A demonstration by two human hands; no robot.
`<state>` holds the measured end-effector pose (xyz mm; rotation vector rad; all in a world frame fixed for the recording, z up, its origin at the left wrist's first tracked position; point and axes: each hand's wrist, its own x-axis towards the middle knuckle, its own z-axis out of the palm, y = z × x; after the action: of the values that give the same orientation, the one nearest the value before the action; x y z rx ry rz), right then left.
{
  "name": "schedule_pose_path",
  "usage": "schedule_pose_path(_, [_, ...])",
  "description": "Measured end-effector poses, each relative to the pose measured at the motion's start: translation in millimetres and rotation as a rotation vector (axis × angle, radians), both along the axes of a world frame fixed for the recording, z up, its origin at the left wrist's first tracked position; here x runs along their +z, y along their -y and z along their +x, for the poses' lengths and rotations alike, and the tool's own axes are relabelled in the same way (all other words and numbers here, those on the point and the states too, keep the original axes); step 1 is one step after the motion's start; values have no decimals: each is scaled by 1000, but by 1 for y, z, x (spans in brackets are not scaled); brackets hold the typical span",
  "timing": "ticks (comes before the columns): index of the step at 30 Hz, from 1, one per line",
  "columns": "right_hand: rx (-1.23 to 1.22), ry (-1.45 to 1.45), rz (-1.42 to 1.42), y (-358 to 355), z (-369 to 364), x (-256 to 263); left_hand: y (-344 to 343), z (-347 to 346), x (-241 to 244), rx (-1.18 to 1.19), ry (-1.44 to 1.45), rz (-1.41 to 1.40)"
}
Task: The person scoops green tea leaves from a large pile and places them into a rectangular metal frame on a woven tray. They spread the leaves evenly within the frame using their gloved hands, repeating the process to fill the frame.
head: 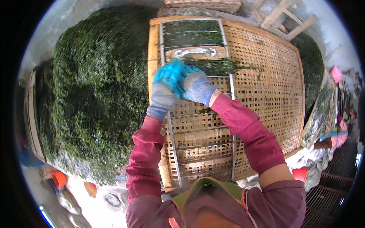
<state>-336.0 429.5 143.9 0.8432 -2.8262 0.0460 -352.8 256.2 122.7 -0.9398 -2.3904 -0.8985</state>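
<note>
A light metal frame with crossbars (170, 129), much like a ladder, lies on a woven bamboo tray (265, 85). Dark green leafy plant matter (194, 27) fills its far sections, and more of it (219, 67) spreads just ahead of my hands. A wooden block with a metal pull handle (196, 52) rests across the frame beyond my fingers. My left hand (168, 78), in a blue-coated grey glove, and my right hand (198, 85), gloved alike, come together over the frame. Motion blurs the fingers, and whatever lies between them is hidden.
A large heap of the green leafy matter (97, 85) rises along the tray's left side, with more (309, 65) past its right edge. Wooden legs (281, 17) stand at the far right. Orange bucket (59, 179) sits low left. Another person (339, 139) is at far right.
</note>
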Motion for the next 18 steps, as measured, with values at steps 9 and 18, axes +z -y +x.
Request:
schedule_pose_path(9, [-301,93,319,-127,55,33,-22,3,7,97,42,-431])
schedule_pose_path(18, [23,-300,-137,-105,22,41,-72,11,21,-48,87,-570])
